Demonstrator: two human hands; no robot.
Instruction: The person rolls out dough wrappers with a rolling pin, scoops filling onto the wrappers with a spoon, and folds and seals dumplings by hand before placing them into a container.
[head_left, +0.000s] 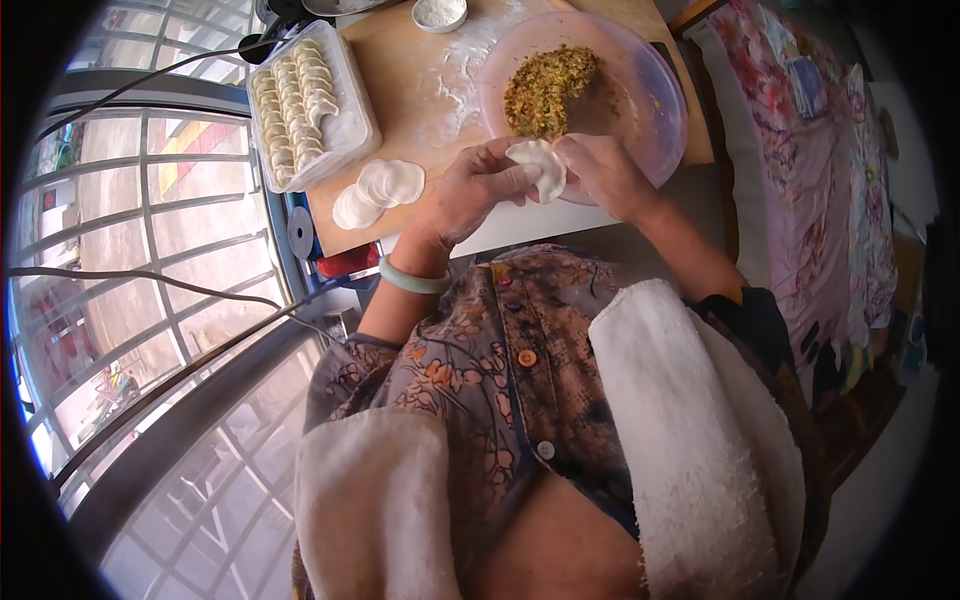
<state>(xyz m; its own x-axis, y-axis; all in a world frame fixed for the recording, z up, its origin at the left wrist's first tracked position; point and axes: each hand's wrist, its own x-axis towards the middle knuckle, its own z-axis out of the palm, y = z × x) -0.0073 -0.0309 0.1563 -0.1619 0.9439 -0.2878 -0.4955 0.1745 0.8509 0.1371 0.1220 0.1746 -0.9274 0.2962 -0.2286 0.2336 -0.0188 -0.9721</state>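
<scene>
A folded white dumpling (pixel 541 168) is held between both hands at the near edge of the filling bowl. My left hand (pixel 482 185) is closed on its left side, thumb on top. Fingers of my right hand (pixel 604 172) pinch its upper right edge. Behind them, the wide pinkish bowl (pixel 655 120) holds chopped yellow-green filling (pixel 548 85), with a long-handled tool partly visible at its right. Several round flat wrappers (pixel 385 184) lie overlapping on the board, left of my left hand. Rows of dumplings (pixel 292 100) fill much of a clear plastic container (pixel 350 130).
A small white bowl of flour (pixel 439 12) stands at the back of the floured wooden board (pixel 405 80). Barred windows (pixel 150 220) run along the left, with a dark cable crossing them. Floral cloth (pixel 790 180) covers something at the right.
</scene>
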